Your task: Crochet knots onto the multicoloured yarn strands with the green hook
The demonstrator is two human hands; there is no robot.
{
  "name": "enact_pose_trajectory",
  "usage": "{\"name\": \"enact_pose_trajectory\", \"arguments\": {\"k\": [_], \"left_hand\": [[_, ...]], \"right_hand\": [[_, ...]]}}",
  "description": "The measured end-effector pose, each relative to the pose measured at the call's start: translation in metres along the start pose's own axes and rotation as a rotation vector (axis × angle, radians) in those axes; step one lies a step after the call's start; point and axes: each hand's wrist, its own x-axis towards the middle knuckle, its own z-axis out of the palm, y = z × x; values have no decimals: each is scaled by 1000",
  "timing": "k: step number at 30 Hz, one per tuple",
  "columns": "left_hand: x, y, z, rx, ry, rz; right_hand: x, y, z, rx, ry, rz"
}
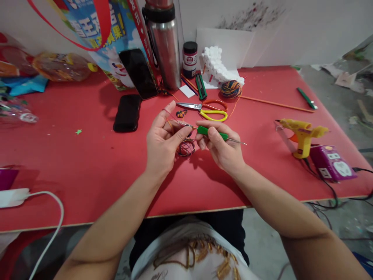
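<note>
My right hand (220, 146) is wrapped round the green handle of a crochet hook (212, 132), whose thin metal tip points left to my other hand. Thumb and fingers of my left hand (163, 140) pinch multicoloured yarn at that tip, with a strand looped over the raised index finger. Fingers partly hide the worked piece. A small coil of dark and reddish yarn (185, 148) lies on the red table (116, 171) just below the hands. Behind them is a small dark and orange yarn piece (181, 113).
Scissors (214, 111) with red and yellow handles lie behind my hands, near a yarn ball (230, 89). A steel bottle (169, 50), two phones (127, 113) and a gift bag stand or lie back left. At right are a yellow glue gun (304, 136) and purple box (332, 163).
</note>
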Motion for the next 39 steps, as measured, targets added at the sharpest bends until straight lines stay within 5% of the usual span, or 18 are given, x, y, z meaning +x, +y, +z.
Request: {"name": "enact_pose_trajectory", "arguments": {"k": [13, 27, 39], "left_hand": [[-3, -3, 2, 126, 54, 110], [0, 0, -10, 24, -43, -53], [6, -2, -8, 14, 20, -75]], "right_hand": [[2, -1, 6, 93, 30, 17], [6, -2, 6, 138, 66, 44], [4, -2, 5, 144, -3, 46]]}}
